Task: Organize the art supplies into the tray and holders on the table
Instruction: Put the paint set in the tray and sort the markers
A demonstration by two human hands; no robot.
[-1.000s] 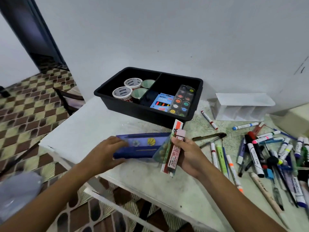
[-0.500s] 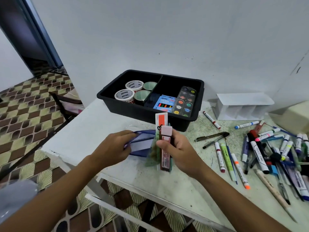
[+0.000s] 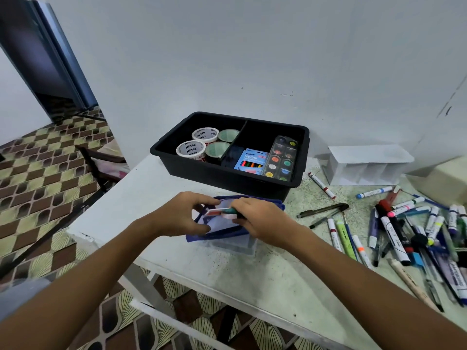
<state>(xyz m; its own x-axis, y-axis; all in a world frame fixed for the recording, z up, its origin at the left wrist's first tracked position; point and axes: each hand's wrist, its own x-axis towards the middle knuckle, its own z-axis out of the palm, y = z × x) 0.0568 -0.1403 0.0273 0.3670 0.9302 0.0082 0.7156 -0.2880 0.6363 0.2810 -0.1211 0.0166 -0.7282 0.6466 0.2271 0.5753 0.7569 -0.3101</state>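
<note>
The right hand (image 3: 262, 221) covers most of the small packets (image 3: 222, 212) it grips; only a red-and-white card edge, a pink end and a green part show, and their labels cannot be read. The left hand (image 3: 182, 215) pinches the blue rim of the pouch (image 3: 227, 231) and holds its mouth apart. The packets lie at the pouch opening. The pouch has clear flexible sides and blue fabric edging; its lower part is blurred. The pile of markers and pens (image 3: 417, 233) is cut off at the right frame edge.

The surface (image 3: 252, 274) is pale, worn and speckled, and stands against a plain white wall. A checkered tile floor and a dark doorway lie to the left.

The black tray (image 3: 209, 170) is rectangular rigid plastic with a centre divider. Its left compartment contains four tape rolls (image 3: 194, 150). Its right compartment contains a blue crayon box (image 3: 251, 162) and a watercolour palette (image 3: 281, 159) with round pans. The white holder (image 3: 366, 165) lies on its side, just right of the tray, with its compartments facing forward.
</note>
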